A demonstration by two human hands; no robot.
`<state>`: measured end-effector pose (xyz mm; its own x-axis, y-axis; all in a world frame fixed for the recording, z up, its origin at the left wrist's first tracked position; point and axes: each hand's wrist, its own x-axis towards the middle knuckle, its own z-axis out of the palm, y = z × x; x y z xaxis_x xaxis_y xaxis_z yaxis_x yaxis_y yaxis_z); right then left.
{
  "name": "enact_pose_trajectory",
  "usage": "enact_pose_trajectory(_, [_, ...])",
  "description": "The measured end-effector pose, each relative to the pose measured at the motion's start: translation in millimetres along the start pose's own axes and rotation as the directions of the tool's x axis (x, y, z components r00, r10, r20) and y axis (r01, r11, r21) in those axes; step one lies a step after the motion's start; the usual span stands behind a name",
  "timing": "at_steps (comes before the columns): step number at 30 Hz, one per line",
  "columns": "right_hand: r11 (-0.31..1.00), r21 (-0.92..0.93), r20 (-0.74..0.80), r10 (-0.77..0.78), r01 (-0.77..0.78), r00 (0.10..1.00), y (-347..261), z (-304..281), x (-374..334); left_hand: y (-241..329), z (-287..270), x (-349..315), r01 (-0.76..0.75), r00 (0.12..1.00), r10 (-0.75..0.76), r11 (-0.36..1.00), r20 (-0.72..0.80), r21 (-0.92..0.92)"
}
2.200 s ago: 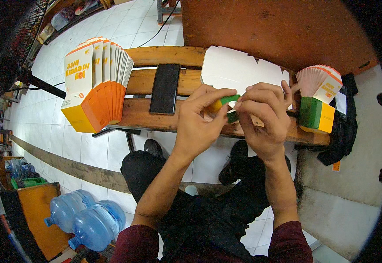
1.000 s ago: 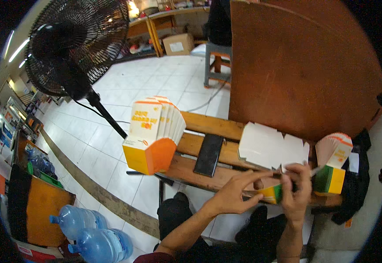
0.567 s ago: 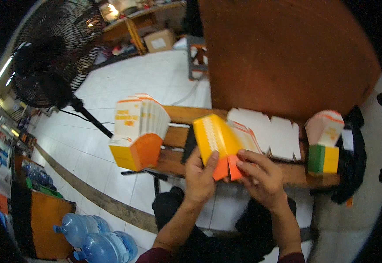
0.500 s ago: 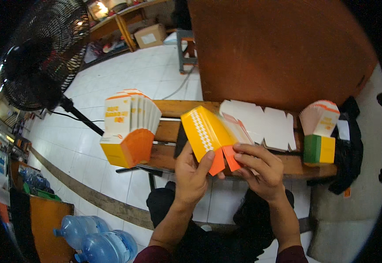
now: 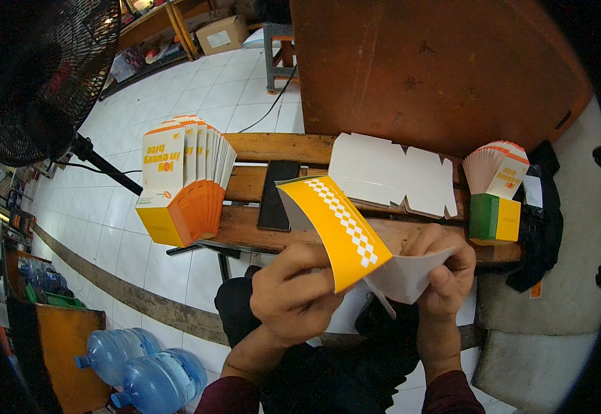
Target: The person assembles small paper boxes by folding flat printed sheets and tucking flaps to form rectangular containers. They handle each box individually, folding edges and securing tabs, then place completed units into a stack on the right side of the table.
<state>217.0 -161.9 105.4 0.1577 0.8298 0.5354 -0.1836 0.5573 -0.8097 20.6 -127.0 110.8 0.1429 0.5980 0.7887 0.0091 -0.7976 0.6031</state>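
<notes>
Both hands hold one flat cardboard carton blank (image 5: 338,231), yellow with a white checker stripe outside and white inside, bent partly open above my lap. My left hand (image 5: 293,290) grips its lower left edge. My right hand (image 5: 445,265) pinches the white flap on the right. Behind it lies a wooden bench (image 5: 252,234) with a stack of white flat blanks (image 5: 390,172).
A fanned stack of folded yellow and orange cartons (image 5: 183,179) stands at the bench's left end, a smaller fanned stack with a green base (image 5: 497,186) at the right. A black phone (image 5: 277,194) lies between. A standing fan (image 5: 45,83), water bottles (image 5: 141,366) and a brown table (image 5: 438,62) surround.
A yellow blank has been lifted from the bench into both hands, then tilted and bent open so its white inside shows. The view has dropped back toward my lap.
</notes>
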Motion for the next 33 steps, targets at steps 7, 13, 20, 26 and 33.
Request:
enact_pose_trajectory(7, [0.995, 0.043, 0.137, 0.087, -0.094, 0.987, 7, -6, 11, -11, 9, 1, 0.075, 0.996, -0.072, 0.995, -0.053, 0.059])
enact_pose_trajectory(13, [0.897, 0.431, 0.293, -0.038, -0.096, 0.955, -30, 3, -11, 21, -26, -7, 0.139, 0.940, -0.191, 0.971, 0.282, 0.192])
enact_pose_trajectory(20, [0.943, -0.199, -0.195, 0.229, -0.267, 0.954, 32, -15, 17, -34, 32, 4, 0.176, 0.980, -0.165, 0.979, -0.108, 0.102])
enact_pose_trajectory(26, [0.770, -0.595, -0.173, 0.157, -0.230, 0.972, 51, -16, 15, -74, 56, -21, 0.424, 0.905, -0.424, 0.905, -0.015, 0.008])
enact_pose_trajectory(33, [0.835, -0.462, -0.245, 0.203, -0.298, 0.948, 65, -4, 11, -73, 70, -27, 0.574, 0.812, -0.584, 0.799, -0.009, -0.179])
